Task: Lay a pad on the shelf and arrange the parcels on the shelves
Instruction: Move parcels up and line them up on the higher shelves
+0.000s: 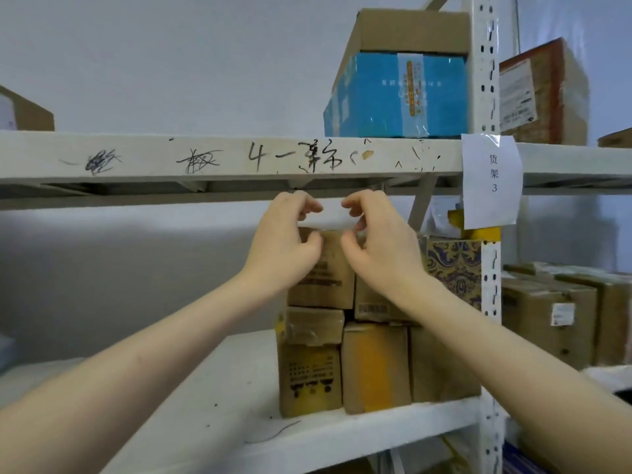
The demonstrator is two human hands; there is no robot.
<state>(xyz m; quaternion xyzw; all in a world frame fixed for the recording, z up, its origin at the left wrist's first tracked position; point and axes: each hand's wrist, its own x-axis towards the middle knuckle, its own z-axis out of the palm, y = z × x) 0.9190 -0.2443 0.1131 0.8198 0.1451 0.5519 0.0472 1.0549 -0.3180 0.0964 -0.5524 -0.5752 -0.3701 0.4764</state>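
In the centre of the frame the left hand (287, 241) and right hand (379, 244) are both curled like claws at the upper edge of the top parcel (325, 271). The thumbs lie before its front face and the fingers arch above its top. The hands cover that edge, so I cannot tell whether they grip it or only hover. The parcel sits on a stack on the middle shelf (222, 388), right of centre. To seat it well, it seems best to hold both upper corners, keep it level and push it flush with its neighbour, so the lower row (376, 367) bears it squarely. The stack counts two parcels above and three below, with one patterned box (455, 265) just right. At upper right stands one blue box (400, 97) under one open carton (410, 29). No pad can be made out.
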